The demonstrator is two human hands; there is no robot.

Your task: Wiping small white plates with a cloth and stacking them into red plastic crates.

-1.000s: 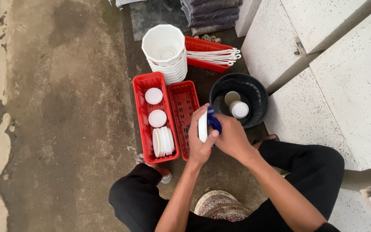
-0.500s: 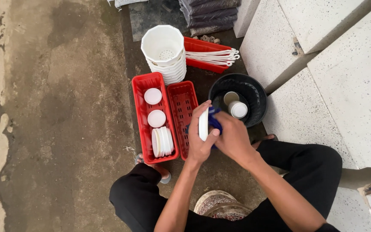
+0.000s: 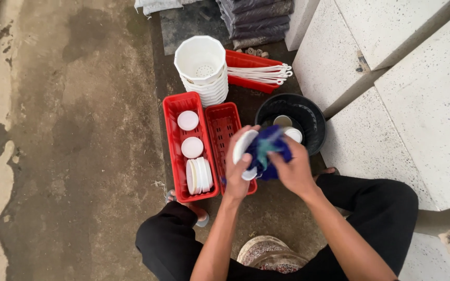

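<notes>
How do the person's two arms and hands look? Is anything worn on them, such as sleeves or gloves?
Both arms are bare to the bottom edge of the picture: no sleeves show. The left hand and the right hand wear no gloves, and no ring, watch or bracelet can be seen. The only clothing in view is dark trousers over the bent knees.

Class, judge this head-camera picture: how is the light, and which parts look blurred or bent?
Head view: soft, even daylight with faint shadows; the blue cloth in the right hand is smeared by motion; the red baskets and white plate in the left hand stay sharp; no strong glare; wall edges lean slightly.
</notes>
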